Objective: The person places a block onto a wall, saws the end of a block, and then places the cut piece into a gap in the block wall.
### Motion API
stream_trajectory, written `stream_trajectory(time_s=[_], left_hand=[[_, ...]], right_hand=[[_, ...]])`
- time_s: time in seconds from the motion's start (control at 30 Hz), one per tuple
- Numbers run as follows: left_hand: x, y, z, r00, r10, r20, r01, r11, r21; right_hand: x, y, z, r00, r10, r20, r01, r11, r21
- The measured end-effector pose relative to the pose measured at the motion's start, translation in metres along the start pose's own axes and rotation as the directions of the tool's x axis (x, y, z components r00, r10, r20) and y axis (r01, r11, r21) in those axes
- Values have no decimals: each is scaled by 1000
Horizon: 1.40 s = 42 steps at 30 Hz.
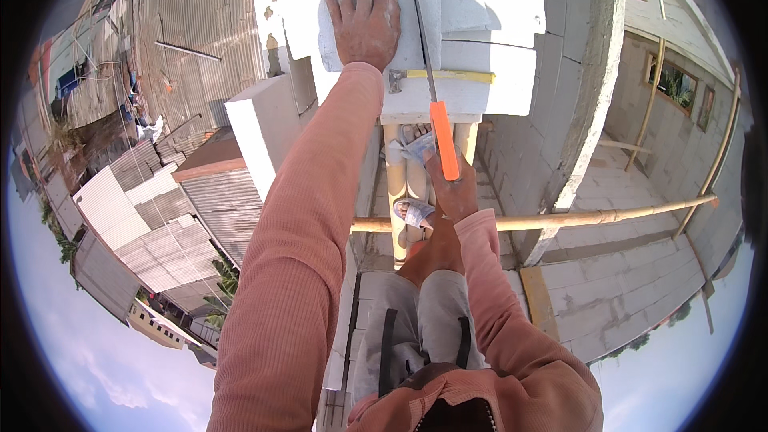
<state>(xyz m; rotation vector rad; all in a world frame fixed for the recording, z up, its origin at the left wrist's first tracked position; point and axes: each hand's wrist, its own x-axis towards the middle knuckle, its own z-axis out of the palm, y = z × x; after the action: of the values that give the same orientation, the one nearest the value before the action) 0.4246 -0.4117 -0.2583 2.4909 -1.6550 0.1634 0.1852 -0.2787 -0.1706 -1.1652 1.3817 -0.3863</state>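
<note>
My left hand (364, 24) lies flat with its fingers spread on a white lightweight concrete block (416, 0). Closed round the orange handle (445, 140) of a hand saw is my right hand (454, 190). The long thin saw blade (422, 20) runs away from me over the block, edge-on, to the top of the picture; whether it sits in a cut I cannot tell. A hammer (448, 76) with a yellow handle lies across the near part of the blocks, beneath the blade, its metal head toward the left.
Bamboo poles (396, 192) lie under my sandalled feet (414, 212). A bamboo rail (592, 218) crosses from the middle to the right. A block wall (596, 72) rises on the right. At the left, corrugated roofs (188, 24) lie far below, past another white block (260, 124).
</note>
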Motion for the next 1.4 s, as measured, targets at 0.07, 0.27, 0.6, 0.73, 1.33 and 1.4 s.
stream_trajectory(time_s=[0.07, 0.27, 0.6, 0.73, 1.33, 1.4], left_hand=[[1, 2, -2, 999, 9, 43, -9, 1000, 2], [1, 6, -3, 995, -82, 53, 83, 996, -19], [-15, 14, 55, 827, -378, 416, 453, 887, -94], [-7, 25, 30, 989, -81, 124, 80, 997, 14], [-23, 7, 41, 993, 3, 115, -20, 988, 152], [4, 16, 36, 984, -42, 175, 21, 992, 120]], right_hand=[[-3, -3, 3, 1000, 25, -2, -26, 997, -78], [12, -20, 15, 997, 73, 33, -69, 990, -126], [23, -16, -50, 999, -32, 0, 30, 939, -343], [-84, -4, -94, 997, -54, -46, 25, 875, -483], [-11, -32, -62, 998, 8, 56, 5, 974, -225], [-51, -43, -80, 1000, -30, -8, 25, 932, -362]])
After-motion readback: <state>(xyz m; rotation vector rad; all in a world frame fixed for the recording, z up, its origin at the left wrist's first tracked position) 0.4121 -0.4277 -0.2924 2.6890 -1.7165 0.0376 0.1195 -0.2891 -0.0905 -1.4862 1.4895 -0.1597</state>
